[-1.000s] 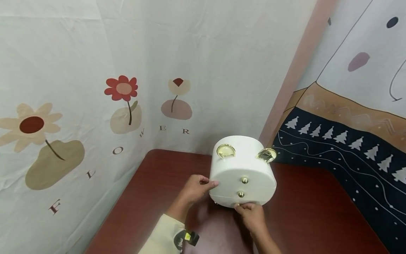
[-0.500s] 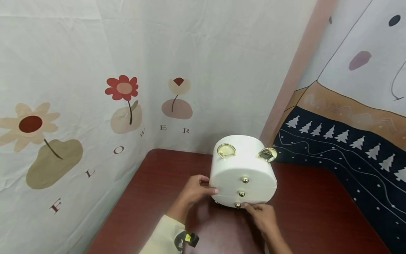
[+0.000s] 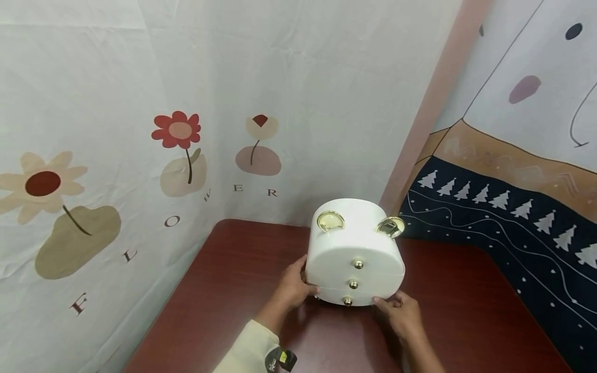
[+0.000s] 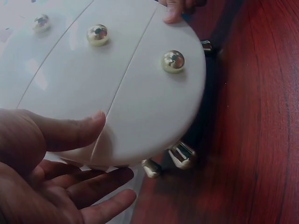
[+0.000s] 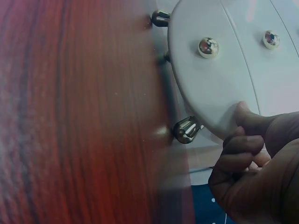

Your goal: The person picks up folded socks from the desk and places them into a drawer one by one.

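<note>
A white rounded jewelry box (image 3: 326, 264) stands on the table, with gold ear-like rings (image 3: 330, 221) on top. Two seams cross its front, and gold knobs (image 4: 173, 60) run down the middle. My left hand (image 3: 291, 287) holds its lower left side, thumb on the front across a seam and fingers along the curved side. At the lower right, my right hand (image 3: 403, 313) grips the edge, its thumb (image 5: 252, 119) on the lowest drawer front and the other fingers curled at the side. Short gold feet (image 5: 187, 129) show beneath the box.
The reddish-brown table (image 3: 242, 259) meets a white cloth wall (image 3: 102, 93) printed with flowers. A navy cloth (image 3: 494, 233) with white trees hangs at the right. A black strapped device (image 3: 280, 359) sits at my left sleeve.
My right hand has left the lowest knob and slid right to the box's lower right edge. My left hand has moved down along the left side. The drawers look unchanged.
</note>
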{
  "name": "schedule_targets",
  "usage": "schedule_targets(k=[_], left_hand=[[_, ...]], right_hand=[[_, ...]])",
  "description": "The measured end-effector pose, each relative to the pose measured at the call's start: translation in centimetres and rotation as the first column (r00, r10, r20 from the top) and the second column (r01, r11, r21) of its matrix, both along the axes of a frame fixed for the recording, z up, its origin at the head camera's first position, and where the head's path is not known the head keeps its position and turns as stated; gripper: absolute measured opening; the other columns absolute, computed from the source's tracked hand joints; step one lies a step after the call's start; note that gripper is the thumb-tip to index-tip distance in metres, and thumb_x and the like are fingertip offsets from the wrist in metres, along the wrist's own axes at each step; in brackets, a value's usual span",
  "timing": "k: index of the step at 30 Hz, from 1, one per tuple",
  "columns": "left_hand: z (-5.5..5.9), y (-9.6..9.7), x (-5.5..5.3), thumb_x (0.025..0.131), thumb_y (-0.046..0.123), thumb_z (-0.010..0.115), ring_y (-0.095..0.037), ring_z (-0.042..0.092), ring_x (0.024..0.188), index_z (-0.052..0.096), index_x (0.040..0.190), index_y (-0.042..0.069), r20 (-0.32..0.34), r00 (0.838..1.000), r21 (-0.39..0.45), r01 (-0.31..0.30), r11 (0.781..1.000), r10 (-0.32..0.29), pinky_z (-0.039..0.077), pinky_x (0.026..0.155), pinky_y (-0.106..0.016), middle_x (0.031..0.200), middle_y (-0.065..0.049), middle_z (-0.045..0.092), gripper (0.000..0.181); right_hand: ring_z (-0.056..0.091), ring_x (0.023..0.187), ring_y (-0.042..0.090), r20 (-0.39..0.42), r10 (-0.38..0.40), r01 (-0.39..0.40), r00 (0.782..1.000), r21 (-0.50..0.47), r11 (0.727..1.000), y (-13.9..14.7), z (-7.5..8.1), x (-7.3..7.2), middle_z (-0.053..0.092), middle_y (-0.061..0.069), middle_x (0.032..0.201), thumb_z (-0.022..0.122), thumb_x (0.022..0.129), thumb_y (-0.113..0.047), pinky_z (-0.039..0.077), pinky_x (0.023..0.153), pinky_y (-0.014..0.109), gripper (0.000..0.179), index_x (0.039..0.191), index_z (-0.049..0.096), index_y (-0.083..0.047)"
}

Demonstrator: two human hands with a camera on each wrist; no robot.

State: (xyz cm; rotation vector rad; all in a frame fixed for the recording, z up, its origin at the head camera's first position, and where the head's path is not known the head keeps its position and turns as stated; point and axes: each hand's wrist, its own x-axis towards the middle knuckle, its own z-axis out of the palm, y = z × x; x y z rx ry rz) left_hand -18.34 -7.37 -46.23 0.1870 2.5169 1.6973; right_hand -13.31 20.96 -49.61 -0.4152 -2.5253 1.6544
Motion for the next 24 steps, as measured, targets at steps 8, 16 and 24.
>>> schedule_targets(k=[8,16,24], left_hand=[[-0.3,0.1,0.0,0.076,-0.014,0.090,-0.046,0.068,0.132,0.051,0.156,-0.009,-0.043,0.995,-0.012,-0.087,0.996,0.087,0.063,0.103,-0.047,0.151,-0.031,0.062,0.090],[-0.6,-0.3,-0.1,0.078,-0.016,0.089,-0.046,0.070,0.130,0.048,0.158,-0.008,-0.029,0.997,-0.002,-0.072,0.997,0.072,0.065,0.099,-0.045,0.152,-0.031,0.060,0.090],[-1.1,-0.8,0.1,0.079,-0.018,0.087,-0.046,0.067,0.134,0.044,0.162,-0.005,0.024,0.999,0.011,-0.041,0.999,0.041,0.066,0.095,-0.042,0.157,-0.031,0.056,0.095]], right_hand=[[0.052,0.070,0.012,-0.012,-0.041,0.040,0.999,-0.028,0.999,-0.3,-0.2,-0.3,0.062,-0.001,0.072,0.090,0.090,-0.010,0.043,0.062,0.024,0.032,0.108,0.076,0.012],[0.050,0.067,0.012,-0.013,-0.053,0.053,0.998,-0.039,0.998,-0.6,-0.8,-0.5,0.058,-0.002,0.070,0.091,0.089,-0.015,0.042,0.060,0.024,0.033,0.107,0.078,0.009],[0.049,0.064,0.011,-0.005,-0.043,0.043,0.999,-0.023,0.999,-0.5,-1.5,-0.1,0.059,-0.003,0.069,0.091,0.089,-0.015,0.041,0.057,0.024,0.031,0.104,0.077,0.008]])
